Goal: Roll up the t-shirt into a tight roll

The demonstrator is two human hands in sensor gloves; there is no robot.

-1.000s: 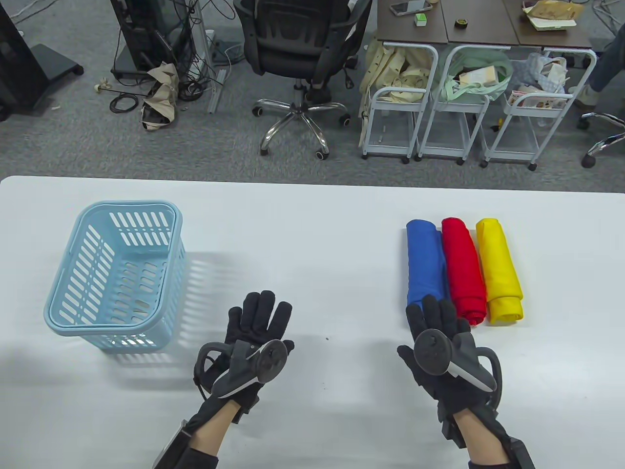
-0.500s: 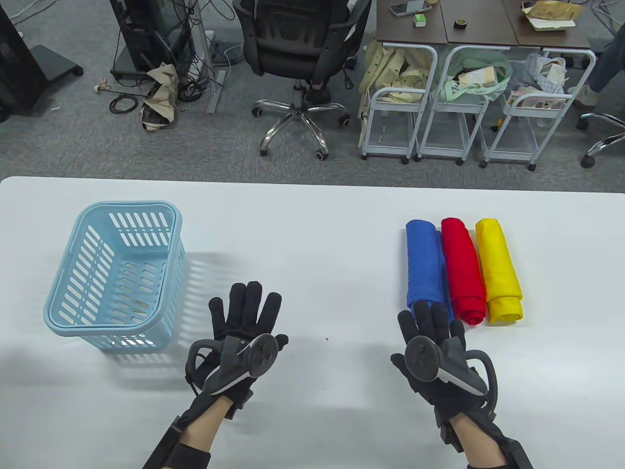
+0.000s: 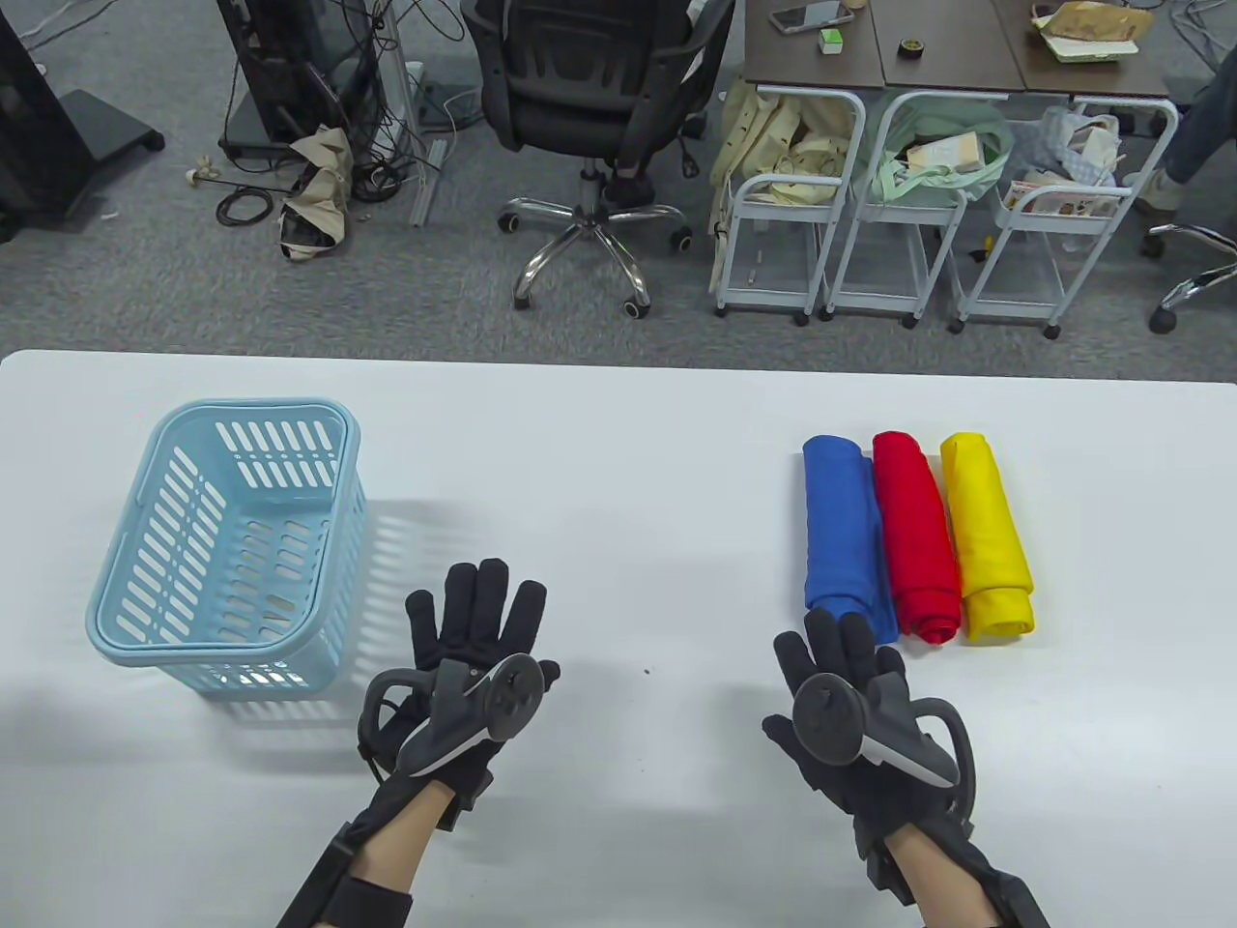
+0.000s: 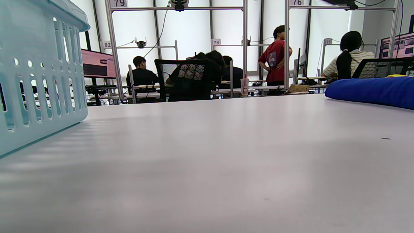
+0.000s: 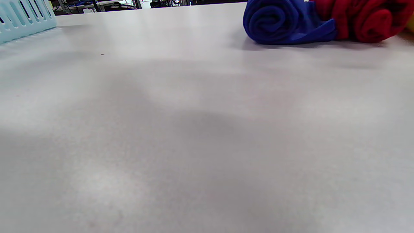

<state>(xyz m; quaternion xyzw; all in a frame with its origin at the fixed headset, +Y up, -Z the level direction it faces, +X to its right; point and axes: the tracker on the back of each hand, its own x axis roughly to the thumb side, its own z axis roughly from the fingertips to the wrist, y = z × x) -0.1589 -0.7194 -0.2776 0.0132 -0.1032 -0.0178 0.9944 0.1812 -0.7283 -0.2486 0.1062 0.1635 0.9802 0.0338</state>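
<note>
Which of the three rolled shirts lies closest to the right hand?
The blue roll, the leftmost of the three; its near end lies just beyond the right hand. The red and yellow rolls lie farther right.

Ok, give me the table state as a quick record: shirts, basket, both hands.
blue roll: rolled, leftmost of three, touching the red
red roll: rolled, middle
yellow roll: rolled, rightmost
basket: light blue, upright, left side of table, no shirts inside
left hand: fingers spread, holds nothing, near the basket
right hand: fingers straight, holds nothing, just short of the blue roll's near end
</note>
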